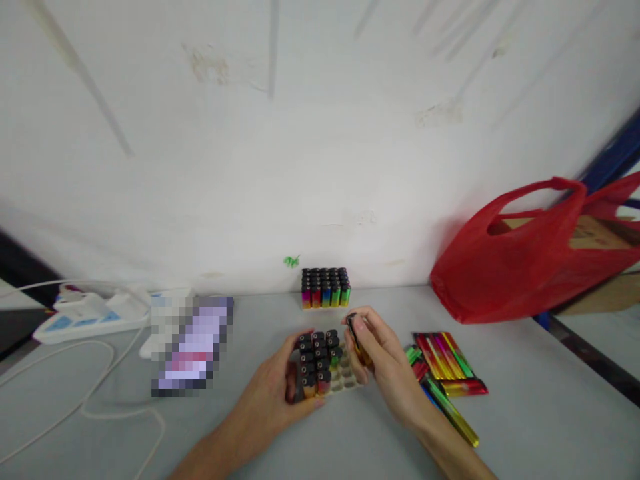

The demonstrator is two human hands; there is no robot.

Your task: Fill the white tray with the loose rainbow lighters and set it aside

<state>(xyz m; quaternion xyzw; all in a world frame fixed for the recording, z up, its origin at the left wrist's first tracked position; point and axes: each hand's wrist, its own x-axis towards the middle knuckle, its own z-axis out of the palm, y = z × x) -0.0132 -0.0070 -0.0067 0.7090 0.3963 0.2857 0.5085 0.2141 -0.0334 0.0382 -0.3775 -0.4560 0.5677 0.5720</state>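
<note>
The left hand reaches forward and inward, its forearm slanting in from the near left. It is clasped around the left end of a pale, shallow tray with rows of small cells, the thumb lying along the near side and the index finger curled around the far corner. Black-topped cylindrical lighters with shiny, multicoloured metallic bodies stand upright in the tray's left part, just beside the left palm; the bare cells face the right hand.

That right hand is raised over the tray's right edge, its forearm slanting in from the near right. Thumb and fingers pinch one black-topped lighter with a gold-toned body, tilted, its dark end pointing up and away.

Beyond both hands, near the wall, a neat block of upright black-topped rainbow-coloured lighters stands on the grey tabletop. Just right of the right hand and wrist, loose metallic red, gold, green and blue lighters lie on their sides. Well left of the left hand is a dark-edged phone with a pixelated screen.
</note>
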